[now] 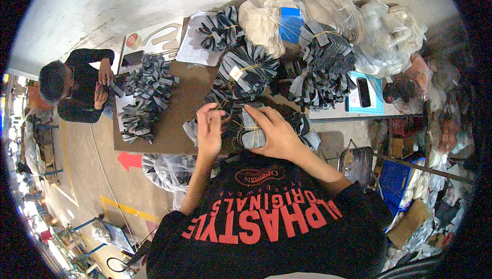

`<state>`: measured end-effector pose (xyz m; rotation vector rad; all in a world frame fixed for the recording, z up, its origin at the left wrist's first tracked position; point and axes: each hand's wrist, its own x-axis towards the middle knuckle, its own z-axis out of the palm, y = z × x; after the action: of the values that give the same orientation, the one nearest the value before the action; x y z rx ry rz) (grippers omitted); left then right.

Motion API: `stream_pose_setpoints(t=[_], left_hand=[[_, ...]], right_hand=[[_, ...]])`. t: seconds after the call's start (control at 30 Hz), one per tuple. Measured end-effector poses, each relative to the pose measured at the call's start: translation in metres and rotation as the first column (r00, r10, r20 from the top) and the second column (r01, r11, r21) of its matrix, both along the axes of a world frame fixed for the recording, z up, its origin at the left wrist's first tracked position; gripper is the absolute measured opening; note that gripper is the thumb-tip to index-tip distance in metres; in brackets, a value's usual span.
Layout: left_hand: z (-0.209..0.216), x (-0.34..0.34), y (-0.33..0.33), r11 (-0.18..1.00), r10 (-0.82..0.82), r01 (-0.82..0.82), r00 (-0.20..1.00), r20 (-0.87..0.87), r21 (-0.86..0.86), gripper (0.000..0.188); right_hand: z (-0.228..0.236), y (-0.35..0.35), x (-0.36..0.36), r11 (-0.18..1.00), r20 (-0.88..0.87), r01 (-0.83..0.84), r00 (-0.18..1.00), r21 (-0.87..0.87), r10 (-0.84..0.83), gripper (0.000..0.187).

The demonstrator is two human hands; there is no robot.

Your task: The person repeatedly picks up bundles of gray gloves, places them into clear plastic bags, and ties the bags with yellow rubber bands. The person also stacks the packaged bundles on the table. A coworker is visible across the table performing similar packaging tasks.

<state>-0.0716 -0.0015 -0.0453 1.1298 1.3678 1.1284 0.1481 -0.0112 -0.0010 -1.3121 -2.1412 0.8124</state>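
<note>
My right hand (277, 134) grips a bundle of grey fabric pieces (251, 134) at the table's front edge, thumb and fingers around its side. A thin yellow rubber band crosses this bundle. Just left of it, my left hand (209, 131) is raised with its fingers apart and slightly bent, and I see nothing held in it. Behind my hands lies a larger banded bundle of black and grey strips (248, 71). More grey pieces lie partly hidden under and beside both hands.
A brown table (179, 102) carries heaps of grey strips (151, 86) at left, near a seated person (77, 86). Farther back are a banded stack (326, 48), filled plastic bags (261, 17), and white paper (197, 38). At right are a phone (363, 92) and a fan (405, 96).
</note>
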Motion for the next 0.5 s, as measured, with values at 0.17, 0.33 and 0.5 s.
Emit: stream_pose_setpoints(t=[0.17, 0.33, 0.5], left_hand=[[-0.041, -0.025, 0.018, 0.9, 0.175, -0.021, 0.933, 0.316, -0.434, 0.043], [-0.032, -0.012, -0.005, 0.948, 0.015, 0.141, 0.875, 0.485, -0.284, 0.067], [-0.022, -0.011, -0.013, 0.905, -0.012, 0.423, -0.079, 0.997, 0.044, 0.089]], right_hand=[[0.002, 0.0, 0.007, 0.991, -0.118, -0.053, 0.991, 0.123, 0.067, 0.103], [0.027, -0.001, 0.007, 0.994, -0.315, -0.084, 0.944, 0.065, 0.101, 0.106], [0.032, 0.003, -0.002, 0.975, -0.287, -0.157, 0.938, 0.155, 0.197, 0.103]])
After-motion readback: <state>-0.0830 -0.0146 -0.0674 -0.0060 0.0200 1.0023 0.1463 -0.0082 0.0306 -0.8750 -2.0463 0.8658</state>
